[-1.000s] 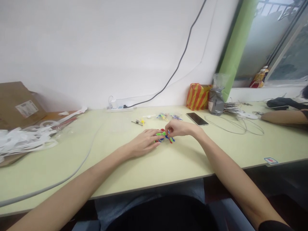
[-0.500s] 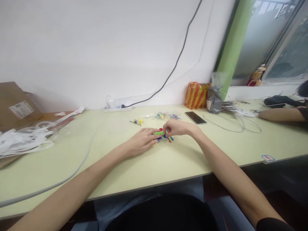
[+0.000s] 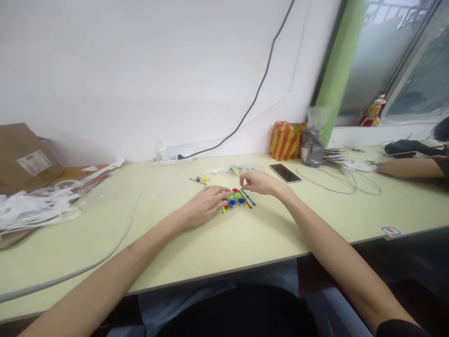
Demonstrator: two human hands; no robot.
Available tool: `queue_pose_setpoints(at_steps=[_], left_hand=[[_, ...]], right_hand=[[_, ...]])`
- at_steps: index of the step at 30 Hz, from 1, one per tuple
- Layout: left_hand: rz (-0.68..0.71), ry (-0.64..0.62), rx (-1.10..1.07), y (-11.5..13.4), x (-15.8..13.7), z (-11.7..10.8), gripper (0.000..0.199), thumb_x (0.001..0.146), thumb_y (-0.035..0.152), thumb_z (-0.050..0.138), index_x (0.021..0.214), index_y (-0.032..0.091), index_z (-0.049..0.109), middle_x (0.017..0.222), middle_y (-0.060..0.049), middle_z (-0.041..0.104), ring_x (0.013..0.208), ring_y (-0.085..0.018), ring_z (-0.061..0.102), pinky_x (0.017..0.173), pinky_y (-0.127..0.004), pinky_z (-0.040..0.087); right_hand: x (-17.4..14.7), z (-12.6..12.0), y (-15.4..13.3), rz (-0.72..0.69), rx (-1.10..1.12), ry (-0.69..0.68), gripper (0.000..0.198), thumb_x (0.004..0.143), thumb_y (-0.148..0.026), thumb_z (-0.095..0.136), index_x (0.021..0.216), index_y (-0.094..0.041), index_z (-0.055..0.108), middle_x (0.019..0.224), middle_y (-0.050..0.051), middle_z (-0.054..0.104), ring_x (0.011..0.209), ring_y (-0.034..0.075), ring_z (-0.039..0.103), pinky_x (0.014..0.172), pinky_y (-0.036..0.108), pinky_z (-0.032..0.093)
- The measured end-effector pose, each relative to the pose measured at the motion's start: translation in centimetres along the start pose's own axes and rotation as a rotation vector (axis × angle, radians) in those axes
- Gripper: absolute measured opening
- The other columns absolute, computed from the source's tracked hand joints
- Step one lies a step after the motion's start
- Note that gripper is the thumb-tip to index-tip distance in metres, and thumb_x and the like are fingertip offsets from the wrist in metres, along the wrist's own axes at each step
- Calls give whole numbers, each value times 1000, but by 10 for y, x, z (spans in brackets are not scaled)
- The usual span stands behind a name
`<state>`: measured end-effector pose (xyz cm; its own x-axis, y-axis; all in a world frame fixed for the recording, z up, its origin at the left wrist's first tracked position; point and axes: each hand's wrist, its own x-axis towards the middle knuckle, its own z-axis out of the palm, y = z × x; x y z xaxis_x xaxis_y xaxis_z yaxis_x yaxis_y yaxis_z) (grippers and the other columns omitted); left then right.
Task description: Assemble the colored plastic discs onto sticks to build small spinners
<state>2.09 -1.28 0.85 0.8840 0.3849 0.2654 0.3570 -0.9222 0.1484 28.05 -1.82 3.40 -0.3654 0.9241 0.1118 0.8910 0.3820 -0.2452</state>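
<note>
Several small round pieces in clear cups stand in a cluster on the table: blue discs (image 3: 241, 201), green discs (image 3: 237, 195) and a red disc (image 3: 235, 190). My left hand (image 3: 206, 205) lies at the cluster's left side, fingers stretched out and touching the pieces. Thin red, green and blue sticks (image 3: 248, 198) rest along the right side. Just above the cluster, my right hand (image 3: 258, 181) hovers with bent fingers slightly apart; nothing shows in them. Below my left fingertips, small green and yellow bits (image 3: 225, 209) peek out.
Behind my hands lie a clear bag of coloured parts (image 3: 235, 169), yellow and dark bits (image 3: 200, 179) and a phone (image 3: 285, 173). A striped bag (image 3: 286, 140), power strip (image 3: 171, 160) and white strips (image 3: 31, 203) stand farther out. Another person's arm (image 3: 410, 169) rests at the right.
My right hand has lifted off the blue disc and moved slightly up and away, uncovering the discs and sticks. My left hand stays at the left side.
</note>
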Motion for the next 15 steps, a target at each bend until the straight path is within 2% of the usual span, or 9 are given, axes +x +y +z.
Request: queue_pose_setpoints(at_steps=[3,7,15], left_hand=[[-19,10,13,-4,0,-2,44,108,36,28,146,28,47,139,-8,56,130,-24,48,110,-42,37],[-71,50,48,-16,-1,-1,44,108,38,28,143,24,49,137,-9,57,129,-24,50,110,-42,37],[-238,155,139,-54,-11,3,44,106,40,29,143,25,47,139,-8,55,127,-25,51,108,-44,39]], right_hand=[[-1,3,4,127,-5,-48,17,93,-14,54,105,-16,66,73,3,71,69,15,63,61,23,37],[-1,7,3,166,67,-177,28,92,-10,47,116,-14,62,70,4,73,64,16,65,59,23,40],[-1,8,-1,136,106,-107,31,92,-8,43,116,-15,62,74,5,73,66,16,64,58,23,39]])
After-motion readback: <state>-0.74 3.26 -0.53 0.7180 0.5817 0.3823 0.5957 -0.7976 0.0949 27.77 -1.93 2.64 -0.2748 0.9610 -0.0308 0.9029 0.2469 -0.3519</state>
